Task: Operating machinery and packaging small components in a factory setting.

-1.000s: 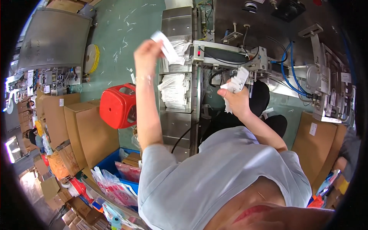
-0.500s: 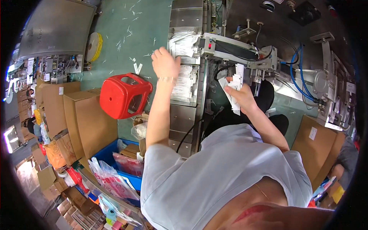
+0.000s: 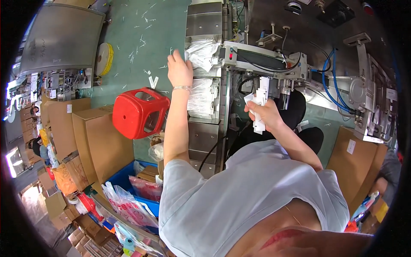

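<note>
My left hand (image 3: pixel 180 72) is at the left rim of a metal trough, its fingers apart and nothing visible in them. In the trough lie two heaps of slim white packets: the far heap (image 3: pixel 203 54) beside my fingers and the near heap (image 3: pixel 202 99) right of my wrist. My right hand (image 3: pixel 266 113) is closed around a fanned stack of flat white packets (image 3: pixel 262 92), held upright over my lap, near the machine arm. Too little detail shows to tell what the packets contain.
A metal machine arm (image 3: pixel 265 55) with cables reaches in from the right. Left of my forearm stands a red plastic stool (image 3: pixel 133 112). A blue bin (image 3: pixel 124 173) with plastic bags and several cardboard boxes (image 3: pixel 107 141) sit at the lower left. White scraps litter the green floor.
My left hand has shifted slightly left and nearer at the trough's edge, its fingers now pointing more upward. The stack in my right hand has turned more upright and its packets sit closer together.
</note>
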Demonstrator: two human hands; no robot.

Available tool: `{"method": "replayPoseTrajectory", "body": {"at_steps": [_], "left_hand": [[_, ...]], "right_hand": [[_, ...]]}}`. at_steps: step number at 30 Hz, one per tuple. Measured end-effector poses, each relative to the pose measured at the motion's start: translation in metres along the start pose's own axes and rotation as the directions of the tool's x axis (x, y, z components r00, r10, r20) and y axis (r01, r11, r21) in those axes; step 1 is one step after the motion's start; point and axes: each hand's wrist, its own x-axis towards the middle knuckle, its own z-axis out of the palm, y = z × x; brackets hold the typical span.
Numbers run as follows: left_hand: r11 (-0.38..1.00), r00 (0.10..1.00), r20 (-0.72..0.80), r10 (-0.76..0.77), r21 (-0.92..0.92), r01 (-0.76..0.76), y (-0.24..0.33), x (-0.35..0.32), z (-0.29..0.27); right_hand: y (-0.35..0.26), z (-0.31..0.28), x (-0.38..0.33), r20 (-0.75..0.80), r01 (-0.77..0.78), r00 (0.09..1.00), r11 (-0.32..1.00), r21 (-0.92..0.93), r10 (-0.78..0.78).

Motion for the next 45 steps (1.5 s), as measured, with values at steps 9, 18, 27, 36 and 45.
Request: {"method": "replayPoseTrajectory", "body": {"at_steps": [9, 18, 27, 36, 45], "left_hand": [[0.795, 0.829, 0.203, 0.520, 0.238, -0.557, 0.009, 0.050, 0.027], [0.946, 0.946, 0.065, 0.319, -0.089, -0.312, 0.003, 0.050, 0.011], [0.298, 0.803, 0.596, -0.007, -0.765, 0.571, 0.049, -0.004, -0.056], [0.691, 0.462, 0.818, 0.342, -0.552, 0.467, 0.075, -0.061, -0.090], [0.837, 0.840, 0.176, 0.513, 0.114, -0.535, -0.044, 0.023, -0.024]], "right_hand": [[0.003, -0.006, -0.003, -0.028, 0.009, 1.000, 0.997, -0.071, -0.011], [0.003, -0.011, 0.000, -0.038, 0.051, 0.998, 0.986, -0.156, -0.057], [-0.037, 0.040, 0.014, -0.011, 0.300, 0.951, 0.929, -0.216, -0.309], [-0.011, 0.033, 0.019, -0.010, 0.172, 0.985, 0.985, 0.026, -0.172], [-0.003, 0.017, 0.012, 0.102, 0.003, 0.995, 0.988, 0.155, -0.019]]}}
